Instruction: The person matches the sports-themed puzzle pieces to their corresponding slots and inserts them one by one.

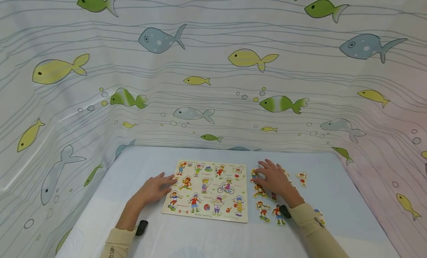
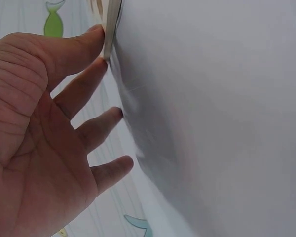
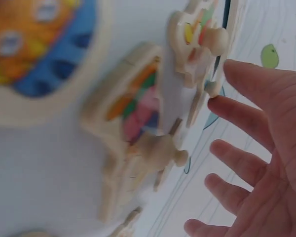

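A wooden puzzle board (image 1: 213, 192) printed with children playing sports lies on the table. At its left edge is my left hand (image 1: 156, 188), fingers spread. The left wrist view shows that hand's thumb and index fingertips (image 2: 99, 35) touching the board's edge (image 2: 109, 29), its other fingers near the tabletop. My right hand (image 1: 274, 177) hovers over loose puzzle pieces right of the board. In the right wrist view its thumb and index finger are spread near the round wooden knob (image 3: 216, 41) of a puzzle piece (image 3: 189, 32); contact is hard to tell.
Several more knobbed pieces lie around the right hand, including a racket player (image 1: 301, 179), a skateboarder (image 1: 262, 211) and a red-shirted figure (image 1: 279, 215). Another piece (image 1: 318, 215) is partly hidden by the right sleeve. A fish-print curtain (image 1: 213, 95) surrounds the table (image 1: 140, 163).
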`<state>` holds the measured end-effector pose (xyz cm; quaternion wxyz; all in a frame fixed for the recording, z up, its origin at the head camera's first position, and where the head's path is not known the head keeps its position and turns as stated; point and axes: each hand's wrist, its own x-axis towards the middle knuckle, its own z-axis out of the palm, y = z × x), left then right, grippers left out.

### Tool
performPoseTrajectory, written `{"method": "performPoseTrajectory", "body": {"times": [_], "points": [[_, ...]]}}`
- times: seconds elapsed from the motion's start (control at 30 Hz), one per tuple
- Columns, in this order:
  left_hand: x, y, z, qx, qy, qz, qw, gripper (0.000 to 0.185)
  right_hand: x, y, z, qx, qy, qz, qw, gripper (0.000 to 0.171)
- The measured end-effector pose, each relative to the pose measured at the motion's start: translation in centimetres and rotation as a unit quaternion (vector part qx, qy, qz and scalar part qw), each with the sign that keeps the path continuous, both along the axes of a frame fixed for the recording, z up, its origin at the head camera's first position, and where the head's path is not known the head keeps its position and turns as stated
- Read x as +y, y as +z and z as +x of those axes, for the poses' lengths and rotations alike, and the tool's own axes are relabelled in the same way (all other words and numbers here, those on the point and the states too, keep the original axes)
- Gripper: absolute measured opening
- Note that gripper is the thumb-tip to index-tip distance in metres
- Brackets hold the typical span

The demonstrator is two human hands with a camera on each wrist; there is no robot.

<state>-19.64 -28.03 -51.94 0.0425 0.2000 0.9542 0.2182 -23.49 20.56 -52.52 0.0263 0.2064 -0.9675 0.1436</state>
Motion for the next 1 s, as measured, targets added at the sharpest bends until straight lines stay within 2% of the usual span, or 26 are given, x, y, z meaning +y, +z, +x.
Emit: {"method": "performPoseTrajectory", "body": {"times": [0.2,0.5,1.0], "points": [[-0.1,-0.2,0.0,0.004,0.001,0.001,1.0,0.038,-0.8,0.6,-0.5,-0.026,-0.011,0.023,0.999,0.036],[-0.1,0.0,0.1,0.001,0.003,0.003,1.0,0.038,-1.8,1.0,-1.7,-0.025,-0.018,0.077,0.997,0.022],[-0.2,-0.2,0.0,0.001,0.007,0.005,1.0,0.039,-2.0,1.6,-1.6,-0.007,-0.013,0.071,0.997,0.017]]}}
